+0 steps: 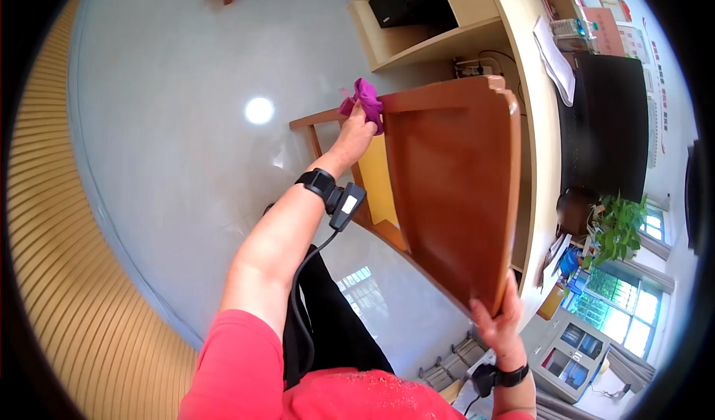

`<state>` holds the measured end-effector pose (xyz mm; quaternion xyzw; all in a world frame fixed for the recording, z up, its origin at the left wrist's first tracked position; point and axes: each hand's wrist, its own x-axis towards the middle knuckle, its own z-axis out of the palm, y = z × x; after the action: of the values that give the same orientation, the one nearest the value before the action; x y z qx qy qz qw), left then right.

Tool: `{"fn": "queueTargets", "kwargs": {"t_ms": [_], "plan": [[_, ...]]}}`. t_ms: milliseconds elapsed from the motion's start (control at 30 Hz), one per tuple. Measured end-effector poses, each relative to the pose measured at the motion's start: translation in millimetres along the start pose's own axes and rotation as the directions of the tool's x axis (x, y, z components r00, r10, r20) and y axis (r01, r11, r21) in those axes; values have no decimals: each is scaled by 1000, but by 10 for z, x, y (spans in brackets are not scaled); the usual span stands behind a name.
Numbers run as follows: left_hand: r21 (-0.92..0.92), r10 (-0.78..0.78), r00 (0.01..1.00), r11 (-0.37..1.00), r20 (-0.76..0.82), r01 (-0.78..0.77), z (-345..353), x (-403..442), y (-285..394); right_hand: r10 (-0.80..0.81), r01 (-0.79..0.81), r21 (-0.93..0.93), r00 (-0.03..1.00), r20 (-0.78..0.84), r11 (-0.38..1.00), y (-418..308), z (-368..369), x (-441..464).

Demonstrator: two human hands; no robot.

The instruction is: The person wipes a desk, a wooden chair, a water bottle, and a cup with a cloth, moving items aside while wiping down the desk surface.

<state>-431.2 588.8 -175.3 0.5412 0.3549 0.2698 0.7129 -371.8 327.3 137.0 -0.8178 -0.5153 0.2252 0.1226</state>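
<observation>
Our pink shirt [365,398] nearest, our left hand [356,131] closed on purple cloth [365,101] at the far left of the brown chair [450,189], our right hand [503,325] gripping its near edge, open floor [179,137] left, far cubby [439,46] holding something black [414,3].

Materials and finishes. Chair [454,174], at the centre: smooth wood with a glossy, varnish-like coat. Cloth [363,94], at 12 o'clock: soft, matt fabric, crumpled. Floor [171,122], at 10 o'clock: smooth and polished, mirroring bright light. Wall panel [45,196], at 9 o'clock: ribbed surface. Table [547,167], at 3 o'clock: wood-like, low sheen. Paper sheets [555,59], at 2 o'clock: thin, matt. Shirt [365,394], at 6 o'clock: matt cloth with glittering specks.
</observation>
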Motion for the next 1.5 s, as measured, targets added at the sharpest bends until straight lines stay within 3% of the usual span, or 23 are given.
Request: {"fn": "queueTargets", "kwargs": {"t_ms": [100,200,233,300,367,467,600,700,767,967,1033,1200,1300,1367,1433,1500], "plan": [[132,120,992,984,24,-122,133,116,87,134,-132,82,991,-18,988,47,-185,76],[58,15,999,998,49,-18,39,98,67,13,-12,78,1000,-17,997,131,-149,57],[43,-19,998,999,63,16,-32,94,64,-101,103,36,994,-46,994,136,-73,71],[-253,-195,976,944,94,213,-145,9,81,-117,111,111,992,52,988,1,-15,89],[-476,-199,975,851,103,223,-195,-97,158,-92,76,203,993,71,976,-33,63,87],[-640,-150,976,737,160,219,-273,-186,291,-120,99,296,991,53,950,-53,93,115],[-608,-110,985,776,131,167,-290,-234,639,-172,160,309,985,14,938,-56,132,123],[-393,-273,943,859,189,327,-458,-98,326,-157,148,270,988,10,951,-150,225,130],[-414,-251,941,850,227,326,-504,-16,88,-117,116,227,993,-9,967,-205,285,113],[-419,-210,939,853,272,312,-542,-46,77,219,-214,142,975,-22,966,-513,485,-31],[-373,-305,920,846,247,381,-585,-57,167,353,-351,90,936,-7,932,-719,546,43],[-145,-329,883,908,334,393,-831,-25,348,607,-606,43,788,-106,794,-1182,760,270],[-97,-347,854,906,389,412,-880,59,267,582,-572,119,773,-254,812,-1402,842,777],[-54,-311,873,933,376,356,-856,184,-11,573,-591,4,781,-248,807,-1347,886,842],[-6,-405,848,901,342,433,-855,369,-275,495,-528,-75,829,-260,846,-1338,889,855],[34,-451,829,883,330,467,-844,508,-652,515,-546,-94,825,-233,833,-1324,904,830]]}}
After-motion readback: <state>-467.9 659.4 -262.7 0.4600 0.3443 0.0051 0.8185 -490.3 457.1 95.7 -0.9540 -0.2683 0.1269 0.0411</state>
